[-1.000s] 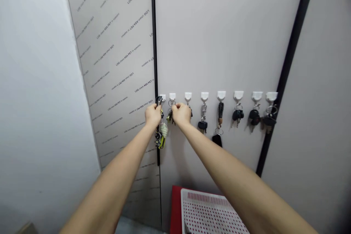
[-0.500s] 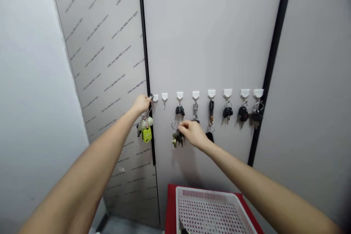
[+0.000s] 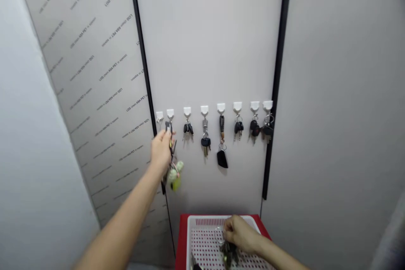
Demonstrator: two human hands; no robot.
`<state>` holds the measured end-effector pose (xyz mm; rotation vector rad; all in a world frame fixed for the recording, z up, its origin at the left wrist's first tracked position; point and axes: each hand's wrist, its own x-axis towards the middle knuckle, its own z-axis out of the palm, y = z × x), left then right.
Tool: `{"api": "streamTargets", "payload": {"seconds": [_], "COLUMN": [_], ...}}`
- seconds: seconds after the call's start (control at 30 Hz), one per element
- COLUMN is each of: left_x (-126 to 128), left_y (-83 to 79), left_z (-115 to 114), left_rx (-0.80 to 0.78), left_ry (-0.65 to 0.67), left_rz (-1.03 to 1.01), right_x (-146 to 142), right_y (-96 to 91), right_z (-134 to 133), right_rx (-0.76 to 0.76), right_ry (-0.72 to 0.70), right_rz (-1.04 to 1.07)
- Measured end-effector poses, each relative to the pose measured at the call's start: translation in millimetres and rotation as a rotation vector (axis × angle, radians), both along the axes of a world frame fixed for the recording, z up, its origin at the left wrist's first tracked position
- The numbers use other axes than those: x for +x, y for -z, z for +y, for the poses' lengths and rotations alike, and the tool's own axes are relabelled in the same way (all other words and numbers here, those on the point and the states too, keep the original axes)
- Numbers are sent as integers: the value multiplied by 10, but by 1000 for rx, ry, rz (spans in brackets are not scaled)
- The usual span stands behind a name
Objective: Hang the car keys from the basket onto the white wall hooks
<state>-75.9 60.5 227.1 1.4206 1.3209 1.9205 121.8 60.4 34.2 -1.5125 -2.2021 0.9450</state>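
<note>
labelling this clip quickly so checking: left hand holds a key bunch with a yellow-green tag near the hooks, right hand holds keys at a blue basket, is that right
Not quite: the basket is white, not blue, as the head view shows. The left hand holds a key bunch with a yellow-green tag near the hooks; the right hand holds keys there.

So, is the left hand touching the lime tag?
Apart: the head view shows the lime tag hanging below the left hand, with a visible gap between them.
</note>
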Motion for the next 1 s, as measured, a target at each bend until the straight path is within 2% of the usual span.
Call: {"api": "streamTargets", "payload": {"seconds": [0.17, 0.3, 0.37, 0.43, 0.5, 0.6, 0.7, 0.8, 0.9, 1.0], "left_x": [447, 680, 746, 785, 808, 844, 877, 861, 771, 640], "left_y": [812, 1360, 1557, 1692, 1762, 1765, 1700, 1623, 1561, 1525], "left_z": [-83, -154, -186, -211, -232, -275, -327, -365, -364, -323], "left_rx": [-219, -293, -306, -354, -413, -499, -587, -611, -604, -579], "left_ry": [147, 230, 232, 229, 249, 333, 359, 310, 259, 222], "left_rz": [106, 365, 529, 680, 812, 1017, 1156, 1189, 1182, 1142], "right_x": [122, 257, 350, 469, 604, 775, 821, 752, 661, 599], "right_y": [145, 230, 158, -71, -453, -1128, -1613, -1795, -1807, -1791], "right_z": [-10, -9, 21, 84, 176, 337, 484, 587, 639, 663], "right_rx": [-4, -36, -31, 85, 329, 761, 1019, 1043, 996, 982], "right_ry": [67, 111, 123, 178, 330, 657, 793, 871, 953, 956], "right_rz": [24, 37, 53, 127, 243, 348, 332, 251, 187, 147]}}
